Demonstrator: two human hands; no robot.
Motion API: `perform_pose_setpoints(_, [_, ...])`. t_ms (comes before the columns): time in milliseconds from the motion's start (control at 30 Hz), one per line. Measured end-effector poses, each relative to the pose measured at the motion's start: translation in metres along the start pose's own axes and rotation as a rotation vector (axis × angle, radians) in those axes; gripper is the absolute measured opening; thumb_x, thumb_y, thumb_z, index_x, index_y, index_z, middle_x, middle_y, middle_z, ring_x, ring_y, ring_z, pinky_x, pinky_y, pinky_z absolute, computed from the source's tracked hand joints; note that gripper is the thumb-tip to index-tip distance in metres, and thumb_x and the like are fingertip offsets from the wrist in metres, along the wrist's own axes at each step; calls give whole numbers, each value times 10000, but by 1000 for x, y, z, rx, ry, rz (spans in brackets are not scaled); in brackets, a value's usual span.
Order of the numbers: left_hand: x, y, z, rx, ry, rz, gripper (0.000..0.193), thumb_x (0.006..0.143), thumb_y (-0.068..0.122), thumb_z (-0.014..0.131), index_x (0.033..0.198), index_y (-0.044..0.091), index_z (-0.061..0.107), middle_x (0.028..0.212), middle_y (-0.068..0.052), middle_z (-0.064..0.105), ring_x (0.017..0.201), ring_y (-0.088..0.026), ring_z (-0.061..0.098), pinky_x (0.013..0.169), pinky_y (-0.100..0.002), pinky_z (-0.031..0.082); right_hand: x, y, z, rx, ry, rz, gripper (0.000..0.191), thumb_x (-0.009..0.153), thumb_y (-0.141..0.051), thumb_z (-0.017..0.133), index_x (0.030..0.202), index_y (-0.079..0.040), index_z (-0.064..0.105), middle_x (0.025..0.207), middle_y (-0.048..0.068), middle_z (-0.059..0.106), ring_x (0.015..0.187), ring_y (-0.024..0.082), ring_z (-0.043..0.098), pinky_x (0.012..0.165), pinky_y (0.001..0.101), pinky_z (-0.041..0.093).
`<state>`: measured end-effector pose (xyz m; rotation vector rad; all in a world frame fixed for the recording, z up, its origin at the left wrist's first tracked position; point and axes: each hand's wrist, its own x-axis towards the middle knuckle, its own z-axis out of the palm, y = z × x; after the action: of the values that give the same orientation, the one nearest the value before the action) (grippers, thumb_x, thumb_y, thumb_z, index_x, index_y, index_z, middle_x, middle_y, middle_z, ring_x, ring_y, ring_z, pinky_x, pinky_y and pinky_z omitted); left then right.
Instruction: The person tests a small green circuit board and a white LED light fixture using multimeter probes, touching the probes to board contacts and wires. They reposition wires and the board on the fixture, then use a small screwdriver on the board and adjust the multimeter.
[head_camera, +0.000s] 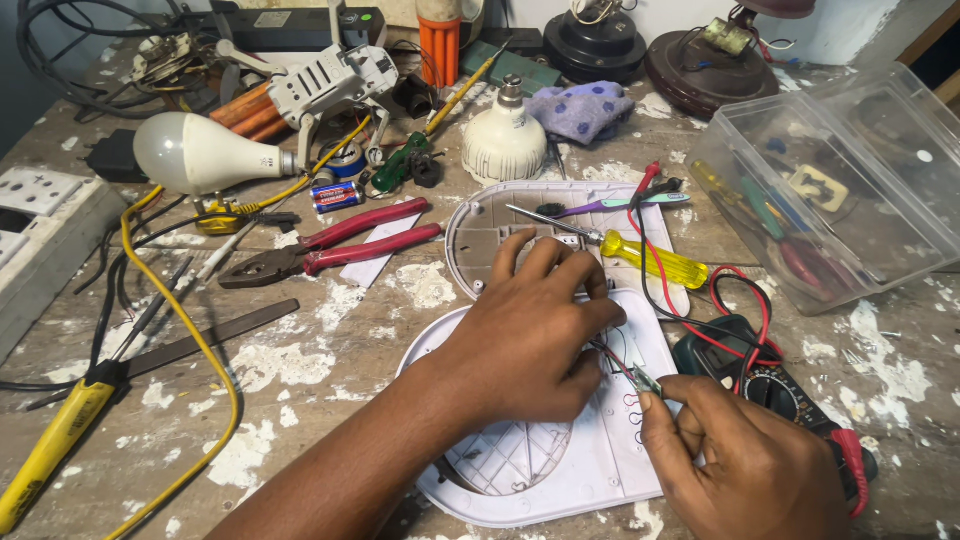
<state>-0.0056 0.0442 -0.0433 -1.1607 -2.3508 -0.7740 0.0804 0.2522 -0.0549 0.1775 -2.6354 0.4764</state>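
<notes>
My left hand (530, 335) rests palm-down on a white plastic housing (560, 470) lying flat on the workbench, fingers curled over its upper part. My right hand (745, 465), at the lower right, pinches the ends of thin red and black wires (622, 365) that run under my left fingers. A second white plastic shell (480, 235) lies just beyond, open side up. A yellow-handled screwdriver (655, 260) rests across it. A black multimeter (760, 385) with red and black leads sits right of the housing.
Red-handled pliers (340, 250), a white bulb (195, 152), a bulb base (503, 140), a small battery (337, 195), a yellow cable (190, 330) and a yellow-handled tool (50, 450) lie left. A clear plastic box (850, 200) of tools stands right. Clutter lines the back edge.
</notes>
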Motion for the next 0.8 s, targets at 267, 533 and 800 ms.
perform_pose_setpoints(267, [1,2,3,-64,-8,20,364,680,79,711,1029,146,787,1096,-98,665,1168,-321,562,1165,-581,277,-2,-2,2,49,51,-14,200,783,-233,831,872,-78,743,527,32,644,437,128,588,399,330,473])
perform_pose_setpoints(533, [0,2,2,-105,-8,30,350,697,163,782,1047,158,780,1036,-58,695,1167,-311,570,1147,-588,290,-3,-1,4,173,119,10,136,838,-117,805,904,-34,719,902,54,695,650,93,624,482,263,481])
perform_pose_setpoints(800, [0,3,8,-91,25,40,343,762,107,750,1099,170,770,994,-17,732,1141,-254,619,1188,-614,274,6,-13,-2,216,78,124,142,828,-92,771,917,0,707,881,78,739,692,116,756,557,285,554])
